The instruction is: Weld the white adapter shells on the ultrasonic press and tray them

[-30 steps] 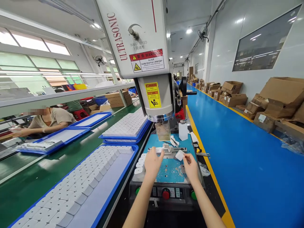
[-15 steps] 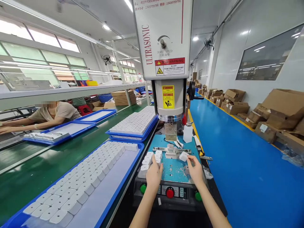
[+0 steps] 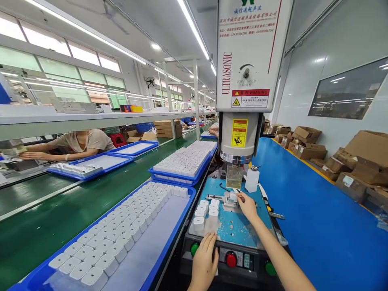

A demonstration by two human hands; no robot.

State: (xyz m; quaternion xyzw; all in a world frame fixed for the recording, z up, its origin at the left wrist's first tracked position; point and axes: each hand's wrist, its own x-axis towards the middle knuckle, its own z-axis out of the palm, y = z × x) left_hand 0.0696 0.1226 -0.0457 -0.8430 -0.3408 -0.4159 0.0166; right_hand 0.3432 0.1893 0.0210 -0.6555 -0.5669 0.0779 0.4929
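Observation:
My right hand (image 3: 247, 206) reaches to the metal fixture (image 3: 229, 199) under the ultrasonic welder's horn (image 3: 234, 176), its fingers pinched on a small white part seated there. My left hand (image 3: 204, 254) rests at the front edge of the machine's control panel, by the green button (image 3: 194, 248), fingers loosely together and holding nothing. A cluster of white adapter shells (image 3: 206, 212) stands on the blue machine bed (image 3: 242, 224) between the two hands.
A blue tray (image 3: 157, 246) of several white shells lies left of the machine, with a stacked tray (image 3: 184, 163) behind. A white bottle (image 3: 252, 180) stands by the horn. A red button (image 3: 230, 259) sits mid-panel. Across the green conveyor (image 3: 60, 210) a person works. Cardboard boxes (image 3: 348, 161) line the right wall.
My left hand drew back from the white shells to the panel's front edge. My right hand carried the white part forward onto the fixture. The camera shifted left and up.

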